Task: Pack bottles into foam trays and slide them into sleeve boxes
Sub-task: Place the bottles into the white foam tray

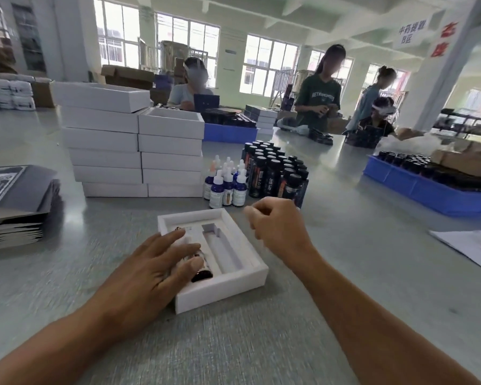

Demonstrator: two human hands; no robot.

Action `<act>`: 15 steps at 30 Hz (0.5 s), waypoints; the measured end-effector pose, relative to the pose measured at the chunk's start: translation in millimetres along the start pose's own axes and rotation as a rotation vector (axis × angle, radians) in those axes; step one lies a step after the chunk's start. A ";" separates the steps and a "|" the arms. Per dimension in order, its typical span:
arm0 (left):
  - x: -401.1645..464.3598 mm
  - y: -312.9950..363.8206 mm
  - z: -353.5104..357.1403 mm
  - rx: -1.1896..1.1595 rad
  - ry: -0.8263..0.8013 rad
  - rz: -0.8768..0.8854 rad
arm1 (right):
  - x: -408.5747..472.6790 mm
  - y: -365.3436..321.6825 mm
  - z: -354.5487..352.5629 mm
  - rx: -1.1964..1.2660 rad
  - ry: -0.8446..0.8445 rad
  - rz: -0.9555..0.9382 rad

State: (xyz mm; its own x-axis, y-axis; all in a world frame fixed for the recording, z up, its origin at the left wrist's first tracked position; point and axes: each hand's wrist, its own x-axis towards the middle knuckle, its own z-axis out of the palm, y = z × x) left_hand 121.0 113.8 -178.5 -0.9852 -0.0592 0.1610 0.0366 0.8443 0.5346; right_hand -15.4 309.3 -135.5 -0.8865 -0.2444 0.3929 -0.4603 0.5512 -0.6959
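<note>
The foam tray [220, 284] lies on the grey table [261, 343] directly in front of the person, and it has two long slots side by side. In the left slot a dark bottle [202, 274] is already lying, with its dark end toward the camera; most of its body is hidden under the left hand [147, 276], so I cannot say if it is fully seated. The fingers of this hand are straight and spread, and they press flat on the bottle and the tray's left part; they do not curl around anything. The right slot [224, 252] is empty. The right hand [278, 229] hovers above the far right corner of the tray with loosely curled fingers, and it seems to hold nothing (the fingertips are blurred, so this is not sure). Just behind the tray stand the small dropper bottles [228, 184] with white tops, and beside them on the right the group of tall dark bottles [275, 173], well within reach. Further left are two stacks of white boxes [134, 145], and at the left edge a pile of flat dark sleeves [14, 207]. I judge the task to be at an early point for this tray: one bottle is in, one slot waits for filling, and the sliding into a sleeve is not yet begun.
</note>
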 end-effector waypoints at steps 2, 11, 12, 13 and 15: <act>6.5 6.1 4.8 0.020 -0.022 -0.005 | 15.0 28.9 -14.3 0.068 0.107 0.198; 43.5 46.1 31.8 0.063 0.005 0.043 | 48.7 74.1 -17.2 -0.039 0.178 0.426; 45.0 47.4 35.8 0.052 0.021 0.050 | 53.3 72.8 -15.0 -0.043 0.179 0.425; 45.6 47.3 38.7 0.041 0.033 0.057 | 57.5 72.0 -13.4 -0.044 0.180 0.430; 46.0 43.7 42.1 0.019 0.047 0.066 | 64.2 71.6 -11.5 -0.075 0.172 0.462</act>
State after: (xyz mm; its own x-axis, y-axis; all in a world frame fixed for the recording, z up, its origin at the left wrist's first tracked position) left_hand 70.2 170.4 -182.7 -0.9718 -0.0275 0.2343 0.0977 0.8571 0.5058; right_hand -104.8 342.2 -153.2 -0.9736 0.1704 0.1517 -0.0112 0.6286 -0.7777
